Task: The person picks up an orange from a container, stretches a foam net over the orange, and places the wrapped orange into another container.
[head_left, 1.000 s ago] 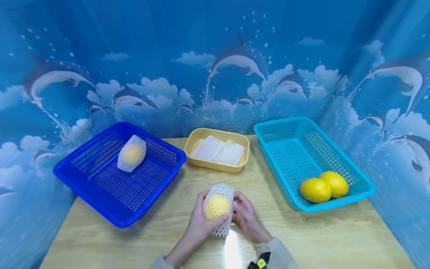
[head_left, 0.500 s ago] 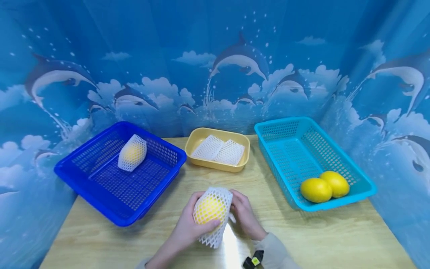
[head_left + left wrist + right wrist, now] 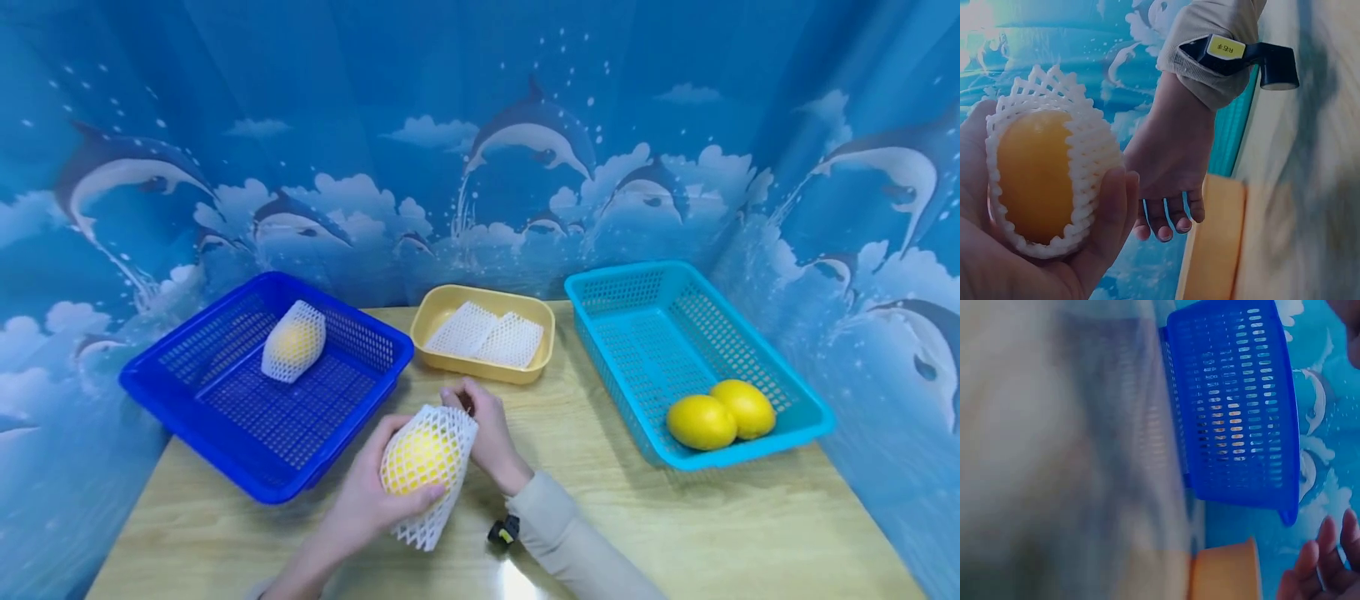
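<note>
My left hand (image 3: 367,492) grips a yellow oval fruit (image 3: 1035,178) inside a white foam net sleeve (image 3: 442,487), over the front middle of the table. The thumb lies across the net, and the net's open lower end sticks out past the fruit. Just beyond, on the right, is my right hand (image 3: 487,429). In the left wrist view its fingers (image 3: 1163,225) hang loosely extended behind the wrapped fruit, with nothing in them. At the lower right of the right wrist view several of these fingers (image 3: 1325,556) show relaxed.
A dark blue basket (image 3: 225,454) at left holds another netted fruit (image 3: 295,342). In the turquoise basket (image 3: 611,367) at right lie two bare yellow fruits (image 3: 702,422). Between them, at the back, a yellow tray (image 3: 480,369) holds flat foam nets (image 3: 465,329).
My left hand has carried the netted fruit leftward, toward the blue basket. My right hand has come off the net's edge and moved left and farther forward. Baskets and tray stay put.
</note>
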### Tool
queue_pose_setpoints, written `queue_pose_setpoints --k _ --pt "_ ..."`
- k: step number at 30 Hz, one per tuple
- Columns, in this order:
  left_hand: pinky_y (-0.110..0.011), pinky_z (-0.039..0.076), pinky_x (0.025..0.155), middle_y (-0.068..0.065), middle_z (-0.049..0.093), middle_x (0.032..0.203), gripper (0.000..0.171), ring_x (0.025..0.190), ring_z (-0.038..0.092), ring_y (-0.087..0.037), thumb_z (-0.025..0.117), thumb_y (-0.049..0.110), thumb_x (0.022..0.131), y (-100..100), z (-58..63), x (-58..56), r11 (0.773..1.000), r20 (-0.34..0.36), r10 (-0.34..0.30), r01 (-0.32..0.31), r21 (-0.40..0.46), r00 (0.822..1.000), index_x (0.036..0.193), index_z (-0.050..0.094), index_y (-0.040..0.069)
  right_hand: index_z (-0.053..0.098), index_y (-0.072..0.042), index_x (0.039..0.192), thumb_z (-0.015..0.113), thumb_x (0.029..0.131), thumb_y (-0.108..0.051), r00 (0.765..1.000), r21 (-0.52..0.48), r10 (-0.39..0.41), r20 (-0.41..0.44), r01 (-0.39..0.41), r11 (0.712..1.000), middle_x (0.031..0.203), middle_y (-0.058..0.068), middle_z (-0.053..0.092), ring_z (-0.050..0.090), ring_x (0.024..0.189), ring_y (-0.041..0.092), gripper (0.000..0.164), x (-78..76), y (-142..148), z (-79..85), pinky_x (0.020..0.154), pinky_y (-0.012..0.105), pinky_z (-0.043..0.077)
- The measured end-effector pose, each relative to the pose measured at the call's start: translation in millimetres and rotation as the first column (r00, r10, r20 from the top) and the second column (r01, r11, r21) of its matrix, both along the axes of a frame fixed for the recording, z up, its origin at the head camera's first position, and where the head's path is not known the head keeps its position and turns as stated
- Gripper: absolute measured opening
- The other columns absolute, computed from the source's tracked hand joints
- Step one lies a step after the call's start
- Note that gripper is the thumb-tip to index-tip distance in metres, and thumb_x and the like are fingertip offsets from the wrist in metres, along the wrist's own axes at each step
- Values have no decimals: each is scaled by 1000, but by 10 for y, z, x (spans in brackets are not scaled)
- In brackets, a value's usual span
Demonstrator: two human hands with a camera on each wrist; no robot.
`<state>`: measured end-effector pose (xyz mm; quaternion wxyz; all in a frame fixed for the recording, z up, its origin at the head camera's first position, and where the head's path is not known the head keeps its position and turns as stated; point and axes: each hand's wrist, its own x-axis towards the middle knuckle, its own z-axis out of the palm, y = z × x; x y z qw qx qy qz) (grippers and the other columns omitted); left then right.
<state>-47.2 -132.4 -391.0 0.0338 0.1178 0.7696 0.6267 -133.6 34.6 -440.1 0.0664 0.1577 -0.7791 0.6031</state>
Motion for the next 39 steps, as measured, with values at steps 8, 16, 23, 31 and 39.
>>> queue_pose_setpoints --k 8,16,23,31,39 --pt "-32 53 76 -11 59 116 70 96 58 -23 87 15 73 -314 183 -93 985 -85 73 -85 -149 994 132 49 10 58 -13 93 52 100 -39 986 263 -71 -148 108 959 87 -1 57 53 76 15 28 -266 -419 113 66 25 44" --pt "-32 54 74 -12 57 117 71 95 58 -23 86 17 75 -500 327 -145 962 -124 110 -137 -238 986 134 47 9 53 -13 96 54 95 -57 963 484 -230 -143 271 832 93 2 43 44 82 20 43 -405 -787 109 72 32 38" --pt "-33 56 70 -13 57 117 71 93 59 -24 85 15 76 -608 481 -228 956 -141 106 -139 -257 984 135 45 7 49 -12 97 53 93 -33 941 569 -284 -182 336 750 100 5 40 44 82 22 23 -446 -934 -9 68 31 36" --pt "-33 55 64 -16 54 120 77 92 57 -27 83 17 80 -767 703 -300 930 -158 134 -180 -321 978 143 40 9 45 -12 95 61 87 -52 930 591 -296 -218 368 718 95 2 40 42 80 18 43 -429 -951 -95 68 30 35" --pt "-31 56 60 -18 49 125 78 91 55 -25 79 19 84 -989 874 -469 901 -193 155 -219 -374 969 146 34 7 48 -11 96 46 91 -70 930 592 -304 -209 368 717 94 3 43 43 82 19 60 -375 -979 -132 72 32 35"
